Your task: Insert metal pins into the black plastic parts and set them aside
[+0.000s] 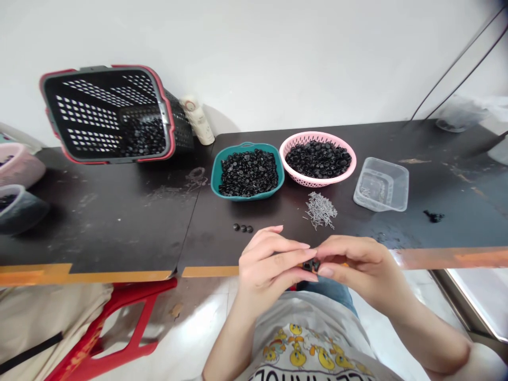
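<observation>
My left hand (pixel 270 259) and my right hand (pixel 353 264) meet over the table's front edge. Between their fingertips is a small black plastic part (pixel 310 264), gripped from both sides and partly covered by the fingers. Its exact kind is too small to make out. Beyond the hands lies a loose pile of thin grey metal pins (pixel 320 209). Three black round caps (pixel 243 228) sit in a row on the table, just past my left hand. Farther back stand a teal basket (pixel 215 177) and a pink basket (pixel 352 168), both heaped with small black parts.
A clear plastic box (pixel 400 185) with a few pins stands at right, near a small black clump (pixel 433 216). A large dark basket (pixel 170 127) tips on its side at back left beside a white bottle (pixel 200 121). A red stool (pixel 135 328) is below the table.
</observation>
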Demonstrator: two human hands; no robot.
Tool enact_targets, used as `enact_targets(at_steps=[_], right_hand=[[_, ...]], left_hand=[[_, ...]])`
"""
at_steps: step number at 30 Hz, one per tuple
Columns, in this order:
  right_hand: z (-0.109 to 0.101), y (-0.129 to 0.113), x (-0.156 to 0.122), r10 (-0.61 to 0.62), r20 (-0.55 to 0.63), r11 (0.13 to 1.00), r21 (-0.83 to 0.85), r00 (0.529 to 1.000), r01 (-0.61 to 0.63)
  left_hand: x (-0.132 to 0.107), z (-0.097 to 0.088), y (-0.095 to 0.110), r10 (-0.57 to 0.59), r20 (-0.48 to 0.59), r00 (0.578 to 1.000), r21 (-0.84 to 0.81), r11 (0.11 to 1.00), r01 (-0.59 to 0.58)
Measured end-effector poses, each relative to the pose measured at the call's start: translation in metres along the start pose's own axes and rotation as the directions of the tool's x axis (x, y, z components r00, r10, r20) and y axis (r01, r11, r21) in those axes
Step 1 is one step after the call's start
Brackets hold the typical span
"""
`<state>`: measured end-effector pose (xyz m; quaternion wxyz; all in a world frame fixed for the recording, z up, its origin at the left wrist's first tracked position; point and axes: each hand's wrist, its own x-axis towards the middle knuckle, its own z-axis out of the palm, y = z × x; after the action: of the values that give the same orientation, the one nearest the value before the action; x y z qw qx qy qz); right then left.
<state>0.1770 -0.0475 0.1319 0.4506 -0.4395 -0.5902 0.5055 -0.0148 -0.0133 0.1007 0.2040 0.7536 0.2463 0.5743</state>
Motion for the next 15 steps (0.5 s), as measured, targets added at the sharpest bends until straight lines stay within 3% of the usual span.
enact_targets(at_steps=[3, 7, 12, 15], right_hand=[[0.003, 0.003, -0.005, -0.01, -0.108, 0.998, 0.054, 0.994, 0.016], [0.007, 0.002, -0.008, -0.038, -0.124, 0.996, 0.08, 0.992, 0.048], [0.012, 0.001, -0.009, 0.131, -0.168, 0.98, 0.17, 0.977, -0.102], [0.013, 0.001, -0.009, 0.163, -0.139, 0.965, 0.228, 0.977, -0.129]], left_hand=[[0.0, 0.001, 0.0, -0.002, -0.008, 1.0, -0.005, 1.0, 0.002], [-0.001, 0.005, 0.001, -0.017, -0.041, 0.999, -0.021, 1.0, 0.016], [-0.003, 0.008, 0.004, -0.086, -0.075, 0.993, -0.09, 0.993, 0.079], [-0.004, 0.007, 0.005, -0.123, -0.081, 0.989, -0.136, 0.984, 0.111]])
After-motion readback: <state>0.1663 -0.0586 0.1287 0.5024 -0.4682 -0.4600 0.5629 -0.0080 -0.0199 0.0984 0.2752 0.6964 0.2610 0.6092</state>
